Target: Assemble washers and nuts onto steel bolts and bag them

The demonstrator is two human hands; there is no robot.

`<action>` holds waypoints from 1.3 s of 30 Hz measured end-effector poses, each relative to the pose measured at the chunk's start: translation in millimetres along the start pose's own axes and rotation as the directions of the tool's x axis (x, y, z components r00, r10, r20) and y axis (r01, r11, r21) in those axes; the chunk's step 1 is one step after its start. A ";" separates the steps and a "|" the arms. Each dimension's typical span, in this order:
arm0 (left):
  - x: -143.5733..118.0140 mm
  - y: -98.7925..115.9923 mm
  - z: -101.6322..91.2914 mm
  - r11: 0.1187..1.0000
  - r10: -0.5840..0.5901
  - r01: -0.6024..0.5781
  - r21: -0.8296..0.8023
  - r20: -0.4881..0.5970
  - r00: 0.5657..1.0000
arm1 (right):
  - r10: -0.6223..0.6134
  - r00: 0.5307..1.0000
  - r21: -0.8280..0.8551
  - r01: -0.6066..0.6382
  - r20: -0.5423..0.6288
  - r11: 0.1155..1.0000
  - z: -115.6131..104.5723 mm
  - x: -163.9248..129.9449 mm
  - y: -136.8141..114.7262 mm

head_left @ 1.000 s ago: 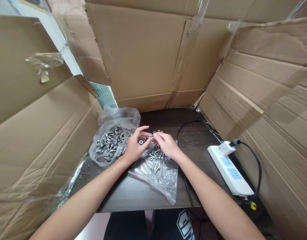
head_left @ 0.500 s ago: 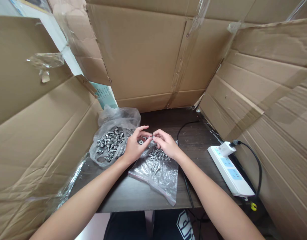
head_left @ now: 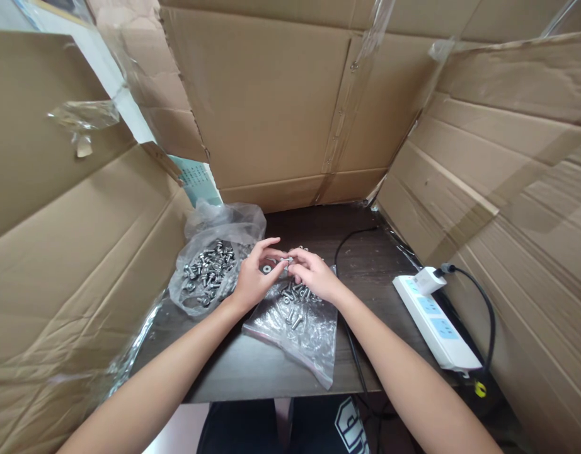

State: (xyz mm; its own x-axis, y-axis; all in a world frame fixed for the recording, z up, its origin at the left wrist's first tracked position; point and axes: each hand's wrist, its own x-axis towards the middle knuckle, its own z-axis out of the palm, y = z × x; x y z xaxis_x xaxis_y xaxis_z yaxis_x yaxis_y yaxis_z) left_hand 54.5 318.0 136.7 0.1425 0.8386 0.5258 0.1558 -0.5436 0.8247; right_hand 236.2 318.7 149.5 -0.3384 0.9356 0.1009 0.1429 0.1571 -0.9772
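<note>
Between the fingertips of both hands is a small metal bolt (head_left: 287, 259), mostly covered by the fingers. My left hand (head_left: 253, 277) pinches one end of it with thumb and fingers. On its other end my right hand (head_left: 319, 275) is closed in a pinch. Several loose bolts (head_left: 295, 318) lie below the hands on a flat clear zip bag (head_left: 302, 353). A round washer (head_left: 266, 269) shows in the gap of my left hand. Left of that hand, an open plastic bag (head_left: 181, 296) holds a heap of bolts with fittings on them (head_left: 215, 265).
The dark table (head_left: 215, 372) is walled in by cardboard panels (head_left: 281, 113). At the right lies a white power strip (head_left: 437, 325) with a charger (head_left: 430, 282) plugged in. A black cable (head_left: 338, 249) runs across the table beside my right hand.
The fingers of my right hand have shifted slightly around the bolt. My left hand stays nearly where it was, and the bags have not moved.
</note>
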 end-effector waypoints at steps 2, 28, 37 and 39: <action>0.7 -0.3 -0.4 1.000 -0.006 0.006 -0.006 -0.015 1.000 | -0.021 0.999 -0.028 0.020 -0.029 0.999 0.3 0.4 0.1; -2.1 -4.8 -2.9 0.983 0.114 -0.131 0.130 0.136 0.984 | -0.138 0.981 -0.301 0.091 -0.139 0.949 -1.9 -4.6 -4.0; -3.4 -15.4 0.6 0.970 0.133 -0.161 0.180 0.157 0.979 | -0.233 0.966 -0.437 0.162 -0.115 0.885 1.6 -4.4 4.6; -4.0 -16.0 2.6 0.974 0.132 -0.160 0.162 0.171 0.976 | -0.255 0.959 -0.491 0.162 -0.128 0.856 3.4 -3.4 8.1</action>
State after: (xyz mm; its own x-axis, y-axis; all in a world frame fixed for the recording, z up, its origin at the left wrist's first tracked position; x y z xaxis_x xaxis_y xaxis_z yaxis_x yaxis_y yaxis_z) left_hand 54.0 323.2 120.9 0.3269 0.7411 0.5864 0.2878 -0.6691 0.6852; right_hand 235.3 315.7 140.6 -0.2419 0.8973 0.3693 0.5241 0.4412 -0.7285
